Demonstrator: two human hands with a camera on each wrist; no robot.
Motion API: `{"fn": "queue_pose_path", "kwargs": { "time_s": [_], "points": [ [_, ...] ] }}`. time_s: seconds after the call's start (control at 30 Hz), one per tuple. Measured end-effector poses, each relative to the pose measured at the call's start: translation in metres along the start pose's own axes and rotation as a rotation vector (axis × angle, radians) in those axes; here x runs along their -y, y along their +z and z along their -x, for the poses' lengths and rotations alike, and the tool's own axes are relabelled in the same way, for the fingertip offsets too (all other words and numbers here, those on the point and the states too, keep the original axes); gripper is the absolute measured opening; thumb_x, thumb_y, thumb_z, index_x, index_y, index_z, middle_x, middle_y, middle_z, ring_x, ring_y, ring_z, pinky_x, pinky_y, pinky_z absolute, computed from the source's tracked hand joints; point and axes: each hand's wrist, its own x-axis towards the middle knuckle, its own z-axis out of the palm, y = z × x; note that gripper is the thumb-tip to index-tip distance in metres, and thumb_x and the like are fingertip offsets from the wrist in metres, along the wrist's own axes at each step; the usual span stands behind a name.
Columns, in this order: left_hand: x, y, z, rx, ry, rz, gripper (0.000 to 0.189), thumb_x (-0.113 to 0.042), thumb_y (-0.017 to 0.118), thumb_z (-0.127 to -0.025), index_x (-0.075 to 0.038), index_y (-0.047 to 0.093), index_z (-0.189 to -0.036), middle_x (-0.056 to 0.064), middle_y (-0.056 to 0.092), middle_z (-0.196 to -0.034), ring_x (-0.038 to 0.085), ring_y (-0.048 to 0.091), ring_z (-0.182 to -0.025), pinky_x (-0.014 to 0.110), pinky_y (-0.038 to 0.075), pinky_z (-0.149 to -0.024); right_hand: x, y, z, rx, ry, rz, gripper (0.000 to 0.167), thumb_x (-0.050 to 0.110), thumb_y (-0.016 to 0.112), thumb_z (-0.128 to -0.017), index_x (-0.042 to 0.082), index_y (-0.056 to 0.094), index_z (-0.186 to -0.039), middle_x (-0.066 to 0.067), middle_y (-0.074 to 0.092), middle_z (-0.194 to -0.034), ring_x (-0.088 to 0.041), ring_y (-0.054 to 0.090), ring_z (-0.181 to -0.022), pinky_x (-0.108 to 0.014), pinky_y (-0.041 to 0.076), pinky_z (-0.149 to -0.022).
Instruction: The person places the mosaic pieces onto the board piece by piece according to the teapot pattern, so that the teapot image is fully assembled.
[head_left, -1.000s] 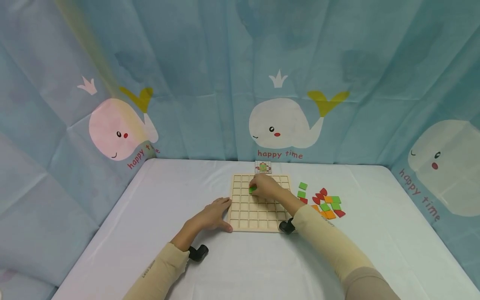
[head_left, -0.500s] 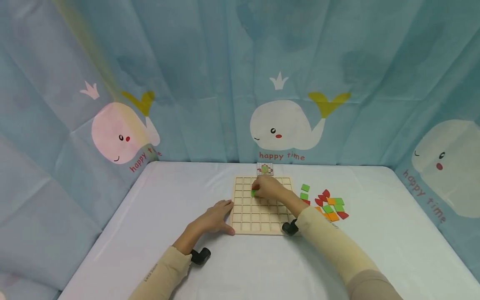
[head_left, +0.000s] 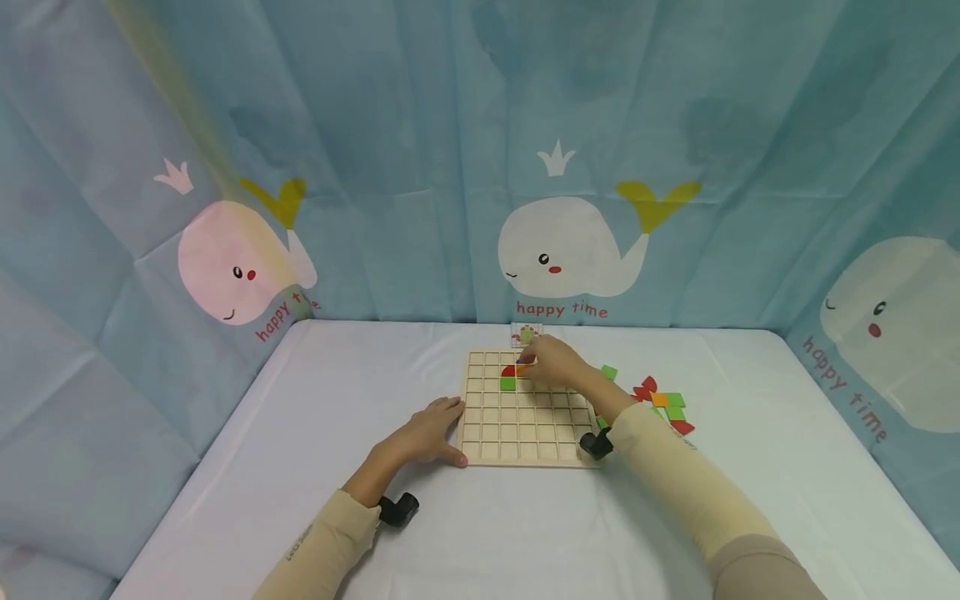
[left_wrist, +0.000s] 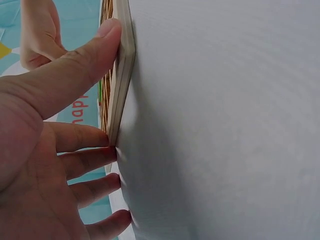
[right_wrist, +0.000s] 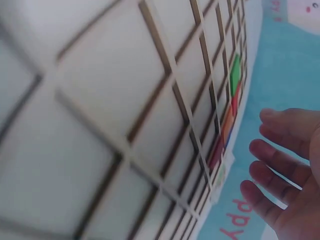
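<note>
My left hand (head_left: 426, 431) rests at the left side of a wooden grid board (head_left: 517, 429). In the left wrist view its thumb (left_wrist: 75, 70) presses the board's edge, and its fingers lie fairly straight against the table. Over the back of the board hovers my right hand (head_left: 557, 363), fingertips near an orange-and-blue patch (head_left: 522, 368). The right wrist view shows its fingers (right_wrist: 270, 150) loosely bent, apart from the board, with no tile visible between them. A red tile (head_left: 509, 371) sits directly behind a green tile (head_left: 508, 384). Another red patch (right_wrist: 216, 152) shows in the right wrist view.
Right of the board lie loose green tiles (head_left: 675, 413), red pieces (head_left: 648, 384) and an orange tile (head_left: 659, 400); the right forearm hides some. A small pattern card (head_left: 525, 335) lies behind the board. A whale-print curtain (head_left: 420, 250) surrounds the white table (head_left: 337, 375).
My right hand has moved slightly right and back, uncovering the red and green tiles and an orange-and-blue patch. The green tile was in the fingers a second ago. My left hand stays put.
</note>
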Motion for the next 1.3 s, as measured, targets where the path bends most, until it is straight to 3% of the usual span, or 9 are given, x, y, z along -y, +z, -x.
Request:
{"fn": "queue_pose_path", "kwargs": {
  "time_s": [0.13, 0.47, 0.87, 1.3],
  "points": [
    [-0.001, 0.001, 0.000, -0.001, -0.004, 0.006, 0.099, -0.035, 0.087, -0.070, -0.002, 0.037, -0.149, 0.014, 0.033, -0.158, 0.035, 0.025, -0.148, 0.059, 0.029, -0.115, -0.008, -0.009, 0.005, 0.006, 0.033, 0.042, 0.021, 0.015, 0.066, -0.092, 0.003, 0.074, -0.107, -0.011, 0.070, -0.105, -0.027, 0.064, -0.098, -0.042, 0.054, -0.088],
    [-0.002, -0.002, 0.001, -0.003, 0.002, 0.009, 0.098, -0.034, 0.086, -0.071, 0.000, 0.038, -0.148, 0.016, 0.034, -0.157, 0.036, 0.026, -0.147, 0.059, 0.029, -0.115, -0.023, -0.033, 0.024, 0.000, 0.137, 0.031, 0.029, 0.019, 0.067, -0.092, 0.001, 0.070, -0.115, -0.014, 0.066, -0.106, -0.030, 0.062, -0.100, -0.046, 0.053, -0.089],
    [-0.005, -0.003, 0.002, 0.008, 0.001, 0.007, 0.098, -0.035, 0.086, -0.071, -0.001, 0.037, -0.149, 0.016, 0.033, -0.157, 0.036, 0.026, -0.148, 0.060, 0.029, -0.114, -0.060, -0.032, 0.049, -0.011, 0.221, -0.008, 0.042, 0.031, 0.067, -0.092, -0.001, 0.067, -0.120, -0.016, 0.067, -0.106, -0.028, 0.062, -0.097, -0.046, 0.053, -0.087],
    [-0.001, -0.003, 0.003, 0.015, 0.000, 0.001, 0.097, -0.035, 0.085, -0.072, 0.000, 0.036, -0.149, 0.016, 0.032, -0.158, 0.037, 0.024, -0.148, 0.059, 0.028, -0.115, -0.091, -0.026, 0.067, 0.020, 0.368, -0.010, 0.040, 0.027, 0.068, -0.090, -0.001, 0.067, -0.119, -0.018, 0.068, -0.109, -0.027, 0.061, -0.095, -0.047, 0.052, -0.093]
  ]
}}
